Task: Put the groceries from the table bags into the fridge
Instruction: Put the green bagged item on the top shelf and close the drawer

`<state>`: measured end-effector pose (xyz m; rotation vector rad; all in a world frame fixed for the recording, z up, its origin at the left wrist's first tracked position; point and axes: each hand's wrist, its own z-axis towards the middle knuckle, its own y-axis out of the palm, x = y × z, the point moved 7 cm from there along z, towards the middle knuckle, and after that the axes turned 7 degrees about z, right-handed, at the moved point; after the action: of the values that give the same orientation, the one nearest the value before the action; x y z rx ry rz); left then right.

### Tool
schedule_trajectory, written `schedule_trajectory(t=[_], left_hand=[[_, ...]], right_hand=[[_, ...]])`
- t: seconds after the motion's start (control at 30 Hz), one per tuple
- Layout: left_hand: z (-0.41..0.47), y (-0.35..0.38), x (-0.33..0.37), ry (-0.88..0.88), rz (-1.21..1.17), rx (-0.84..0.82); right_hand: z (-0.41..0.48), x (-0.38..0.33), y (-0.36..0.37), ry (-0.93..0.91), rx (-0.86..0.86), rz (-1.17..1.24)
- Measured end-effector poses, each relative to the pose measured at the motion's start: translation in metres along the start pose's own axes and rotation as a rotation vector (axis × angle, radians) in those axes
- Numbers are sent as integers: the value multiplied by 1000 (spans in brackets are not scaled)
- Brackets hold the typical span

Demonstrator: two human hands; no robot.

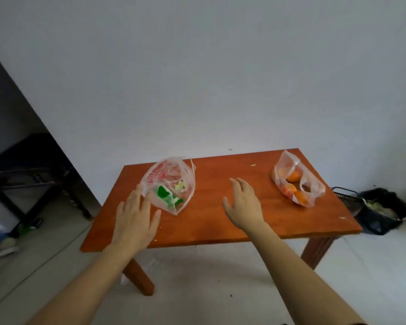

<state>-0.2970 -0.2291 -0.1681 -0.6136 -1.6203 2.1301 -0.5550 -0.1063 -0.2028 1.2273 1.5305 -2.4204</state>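
Two thin plastic bags lie on an orange-brown wooden table [220, 221]. The left bag [170, 184] has red print and holds green packaging and pale leafy bits. The right bag [298, 181] is clear and holds several orange fruits. My left hand [136, 219] reaches over the table with straight fingers, its fingertips at the left bag's near-left edge. Spread and relaxed, my right hand [243, 204] hovers over the table's middle between the bags, holding nothing. No fridge is in view.
A white wall runs behind the table. A dark wooden bench [31, 172] stands at the left, with blurred items on the floor below it. At the right, a black bag [380, 212] with scraps sits on the floor beside a wire rack [345, 195].
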Motion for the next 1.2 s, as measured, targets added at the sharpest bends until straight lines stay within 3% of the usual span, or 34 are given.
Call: schedule_trajectory(t=[0.23, 0.47, 0.6, 0.9, 1.07, 1.2], left_hand=[[93, 62, -43, -79, -114, -144], [195, 149, -52, 127, -158, -191], [250, 213, -61, 280, -137, -286], [305, 339, -120, 390, -163, -536], [314, 387, -132, 455, -85, -612], [319, 404, -132, 473, -77, -622]], right_hand=[[115, -31, 82, -85, -266, -64], [184, -34, 185, -78, -429, -55], [218, -34, 247, -3, -503, -26], [250, -40, 397, 223, -753, -173], [256, -28, 431, 371, -745, -227], [261, -31, 441, 325, -781, -331]])
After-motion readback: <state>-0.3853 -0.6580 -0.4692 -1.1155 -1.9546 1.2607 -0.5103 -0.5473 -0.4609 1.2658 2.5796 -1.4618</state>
